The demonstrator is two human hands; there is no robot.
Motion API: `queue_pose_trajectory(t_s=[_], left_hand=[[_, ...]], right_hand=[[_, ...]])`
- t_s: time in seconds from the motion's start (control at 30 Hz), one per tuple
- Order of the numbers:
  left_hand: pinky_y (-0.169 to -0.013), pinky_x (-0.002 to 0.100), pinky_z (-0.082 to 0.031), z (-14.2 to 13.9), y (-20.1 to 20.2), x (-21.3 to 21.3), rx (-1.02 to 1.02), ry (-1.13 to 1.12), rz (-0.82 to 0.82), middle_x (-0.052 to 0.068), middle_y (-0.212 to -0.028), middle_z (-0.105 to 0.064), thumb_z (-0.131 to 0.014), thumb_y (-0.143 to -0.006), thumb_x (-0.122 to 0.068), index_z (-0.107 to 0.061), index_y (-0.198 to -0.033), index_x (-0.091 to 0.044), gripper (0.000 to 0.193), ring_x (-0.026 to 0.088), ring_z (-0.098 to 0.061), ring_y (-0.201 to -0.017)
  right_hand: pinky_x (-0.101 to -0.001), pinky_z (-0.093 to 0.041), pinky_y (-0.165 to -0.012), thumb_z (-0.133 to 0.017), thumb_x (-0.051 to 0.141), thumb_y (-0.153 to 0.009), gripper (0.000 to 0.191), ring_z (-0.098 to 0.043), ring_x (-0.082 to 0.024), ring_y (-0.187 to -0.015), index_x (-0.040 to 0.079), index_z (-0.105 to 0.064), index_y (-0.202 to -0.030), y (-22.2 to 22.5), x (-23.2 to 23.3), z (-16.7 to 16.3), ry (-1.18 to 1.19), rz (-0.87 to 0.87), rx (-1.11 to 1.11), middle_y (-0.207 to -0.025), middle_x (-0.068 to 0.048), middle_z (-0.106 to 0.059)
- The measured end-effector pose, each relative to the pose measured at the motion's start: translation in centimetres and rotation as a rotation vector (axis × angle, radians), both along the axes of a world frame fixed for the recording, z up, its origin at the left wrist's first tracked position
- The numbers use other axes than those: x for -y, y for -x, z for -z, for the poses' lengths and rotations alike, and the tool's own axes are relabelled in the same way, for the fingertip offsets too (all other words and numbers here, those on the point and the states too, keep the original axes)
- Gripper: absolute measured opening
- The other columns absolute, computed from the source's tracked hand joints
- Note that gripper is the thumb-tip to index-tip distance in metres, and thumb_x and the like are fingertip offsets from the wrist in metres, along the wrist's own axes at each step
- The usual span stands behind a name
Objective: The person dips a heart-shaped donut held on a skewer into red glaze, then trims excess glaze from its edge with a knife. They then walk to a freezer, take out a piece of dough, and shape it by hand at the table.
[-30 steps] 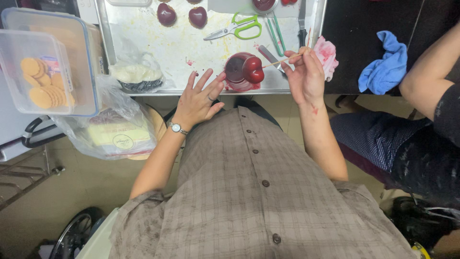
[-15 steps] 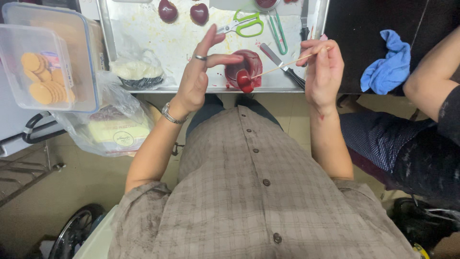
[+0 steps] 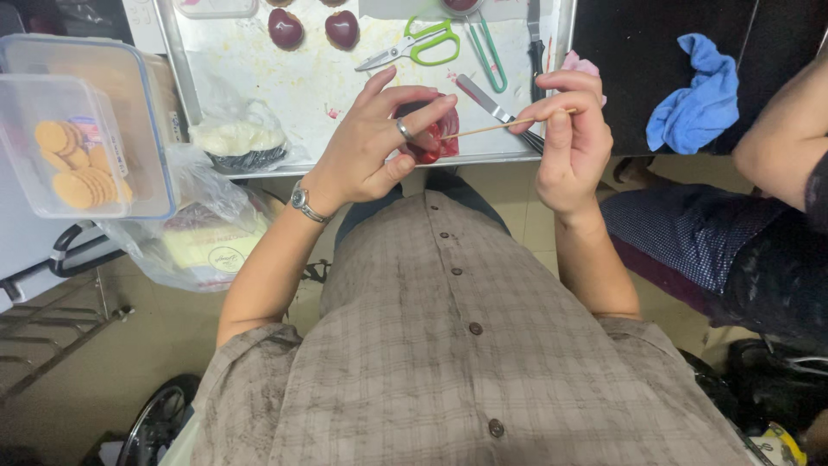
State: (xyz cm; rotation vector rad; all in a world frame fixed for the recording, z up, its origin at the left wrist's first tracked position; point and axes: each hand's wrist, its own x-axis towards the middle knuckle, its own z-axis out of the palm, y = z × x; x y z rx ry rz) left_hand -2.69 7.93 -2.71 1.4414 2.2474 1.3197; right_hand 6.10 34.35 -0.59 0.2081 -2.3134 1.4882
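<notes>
This looked like a small food-prep spot, a makeshift sweets station rather than a proper kitchen. A metal tray (image 3: 259, 69) served as the worktop, smeared with red and carrying dark red heart-shaped pieces (image 3: 286, 28), green-handled scissors (image 3: 414, 47) and a knife (image 3: 487, 99). Clear plastic boxes of round biscuits (image 3: 73, 164) sat beside it, with a bagged packet (image 3: 207, 246) below.

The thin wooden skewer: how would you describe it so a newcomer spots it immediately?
Start at the metal tray along the top of the head view. At its near edge, the left hand grips a glossy dark red piece, and the right hand pinches the thin pale wooden skewer bridging them. Unlike the green-handled scissors nearby, it is plain, straight and hair-thin.
</notes>
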Motion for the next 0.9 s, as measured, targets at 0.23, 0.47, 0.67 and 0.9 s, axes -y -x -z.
queue_pose_trajectory(t_s=[0.23, 0.47, 0.67, 0.9], left_hand=[[-0.128, 0.058, -0.023, 0.6, 0.5, 0.1, 0.053, -0.081, -0.034, -0.001, -0.1, -0.076, -0.022, -0.111, -0.06, -0.038, -0.158, -0.004, 0.075, 0.029, -0.054, -0.136], [-0.13, 0.057, -0.022, 0.6, 0.6, -0.6, 0.171, -0.112, 0.043, -0.001, -0.097, -0.076, -0.02, -0.112, -0.064, -0.034, -0.16, -0.004, 0.079, 0.029, -0.057, -0.135], [-0.13, 0.052, -0.021, 1.2, 1.2, -1.1, 0.305, -0.122, 0.084, 0.0, -0.089, -0.073, -0.012, -0.107, -0.07, -0.035, -0.16, -0.004, 0.087, 0.026, -0.06, -0.125], [-0.131, 0.049, -0.018, 3.3, 1.5, -0.2, 0.376, -0.131, -0.003, 0.004, -0.102, -0.078, -0.01, -0.108, -0.069, -0.033, -0.161, -0.005, 0.086, 0.025, -0.056, -0.138]], right_hand=[[-0.0396, -0.026, -0.122, -0.041, 0.027, -0.119, 0.027, -0.049, -0.018, -0.116, 0.005, -0.051, -0.107, 0.1, -0.5, 0.7, 0.027, -0.044, -0.015, -0.091, -0.01, -0.071], [-0.0283, -0.053, -0.087, -0.043, 0.028, -0.116, 0.027, -0.066, -0.014, -0.088, 0.003, -0.049, -0.109, -0.4, -1.1, 2.6, 0.303, -0.057, 0.082, -0.126, -0.018, -0.057], [-0.0283, -0.054, -0.085, -0.047, 0.027, -0.118, 0.025, -0.064, -0.016, -0.085, 0.003, -0.049, -0.112, -0.4, -1.6, 4.8, 0.48, -0.091, 0.109, -0.124, -0.018, -0.057], [-0.0317, -0.049, -0.093, -0.05, 0.024, -0.117, 0.019, -0.063, -0.015, -0.091, 0.006, -0.053, -0.113, 0.3, -2.7, 7.8, 0.751, -0.095, 0.162, -0.116, -0.015, -0.063]])
